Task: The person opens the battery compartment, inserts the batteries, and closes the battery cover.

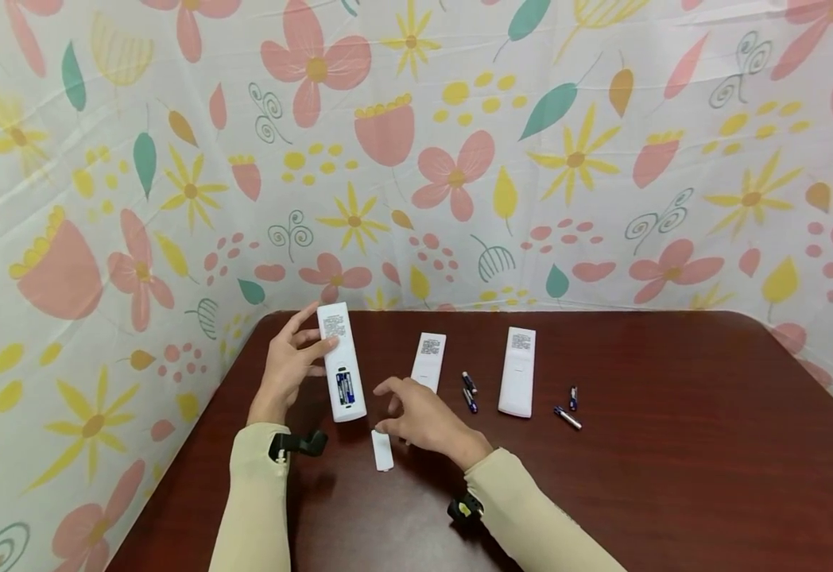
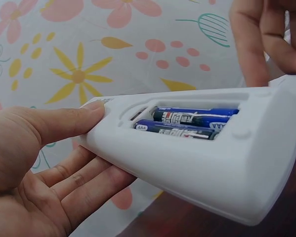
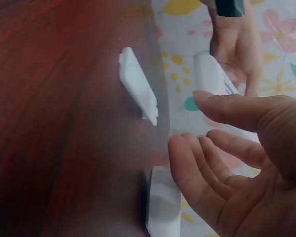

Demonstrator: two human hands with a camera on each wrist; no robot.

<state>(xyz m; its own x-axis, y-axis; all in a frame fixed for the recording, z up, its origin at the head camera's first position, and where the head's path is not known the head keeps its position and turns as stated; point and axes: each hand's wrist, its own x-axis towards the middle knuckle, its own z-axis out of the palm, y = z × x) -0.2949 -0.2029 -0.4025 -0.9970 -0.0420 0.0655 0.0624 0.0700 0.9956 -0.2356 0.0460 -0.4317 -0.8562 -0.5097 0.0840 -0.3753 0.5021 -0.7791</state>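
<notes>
My left hand point(image 1: 289, 361) grips a white remote control point(image 1: 332, 349), its back facing me, thumb across that back and fingers behind. Its battery compartment is uncovered, and two blue AAA batteries point(image 2: 187, 123) lie side by side inside. On the table just below, a small white battery cover point(image 1: 383, 451) lies flat. My right hand point(image 1: 420, 417) hovers beside this cover with nothing between its loosely bent fingers and thumb; the right wrist view shows a gap between the fingertips and the cover point(image 3: 137, 84). Behind the right hand, a second white remote point(image 1: 428, 357) is partly hidden.
Two batteries point(image 1: 470, 391) lie right of the second remote. Further right, a third white remote point(image 1: 517, 372) rests back up, with two more batteries point(image 1: 568, 418) near it on the dark wooden table point(image 1: 674, 477). A flowered cloth point(image 1: 416, 159) hangs behind the table.
</notes>
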